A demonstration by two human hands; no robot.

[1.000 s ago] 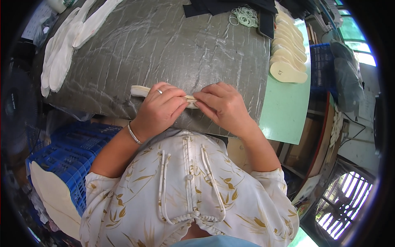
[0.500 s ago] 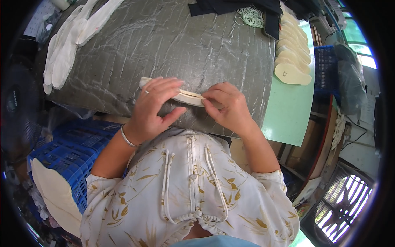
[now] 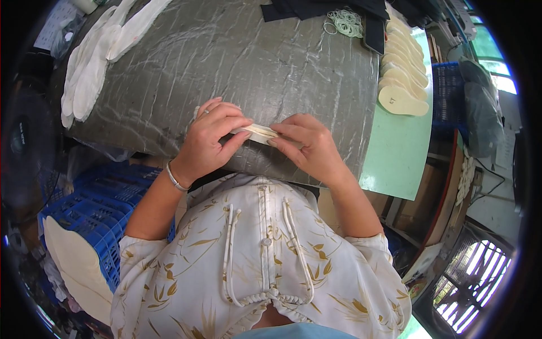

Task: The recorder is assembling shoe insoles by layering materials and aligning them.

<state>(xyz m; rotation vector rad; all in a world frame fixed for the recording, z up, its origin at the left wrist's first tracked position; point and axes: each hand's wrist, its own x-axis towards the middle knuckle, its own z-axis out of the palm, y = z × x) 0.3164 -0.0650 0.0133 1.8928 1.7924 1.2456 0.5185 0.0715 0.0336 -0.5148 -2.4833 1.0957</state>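
A narrow, cream-white folded fabric piece (image 3: 259,133) lies between my hands just above the near part of the table, with a lengthwise gap between its layers. My left hand (image 3: 214,131) is closed around its left part, thumb below and fingers over the top, hiding much of that end. At the right end my right hand (image 3: 304,141) pinches it between thumb and fingers. Its exact kind cannot be made out.
The dark, plastic-covered table (image 3: 226,62) bears long white sock-like pieces (image 3: 87,85) at far left. Pale green rings (image 3: 345,24) and black cloth (image 3: 299,8) lie at the back. Cream foot-shaped pieces (image 3: 403,100) overlap on the green surface (image 3: 395,158). Blue crates (image 3: 96,209) stand lower left.
My left thumb has come up against the fabric piece, and that hand has closed more on it. Both hands are slightly nearer each other, so less of the piece shows.
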